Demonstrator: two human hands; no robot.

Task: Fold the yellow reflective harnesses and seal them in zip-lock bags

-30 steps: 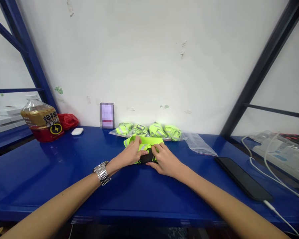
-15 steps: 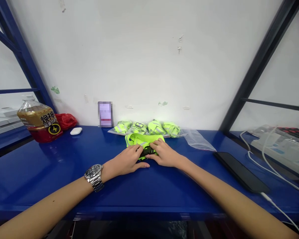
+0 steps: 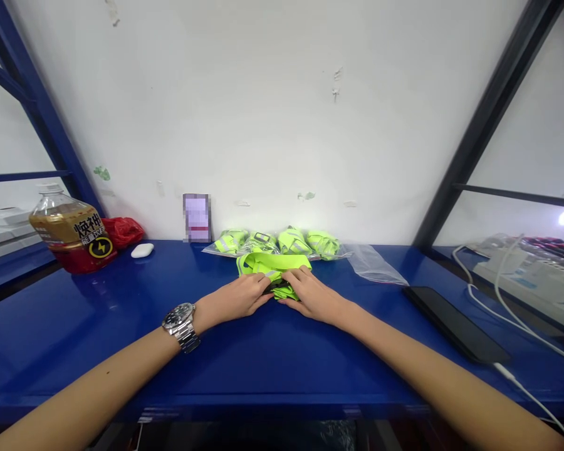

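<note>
A neon-yellow reflective strap bundle with grey stripes lies on the blue table, partly folded, a dark part showing between my hands. My left hand, with a metal watch on its wrist, grips the bundle's near left side, thumb below and fingers on top. On the near right side my right hand holds the same bundle, its fingers curled over the fabric and the thumb underneath. Just behind lie several similar rolled bundles in clear bags, in a row against the wall.
An empty clear zip bag lies right of the row. A black phone with a white cable is at the right, beside a power strip. At the left stand a large drink bottle, a red plastic bag and a white earphone case.
The black buckle-like piece between my hands is now mostly covered, with folded yellow fabric showing there instead. My left thumb has drawn in against the bundle.
</note>
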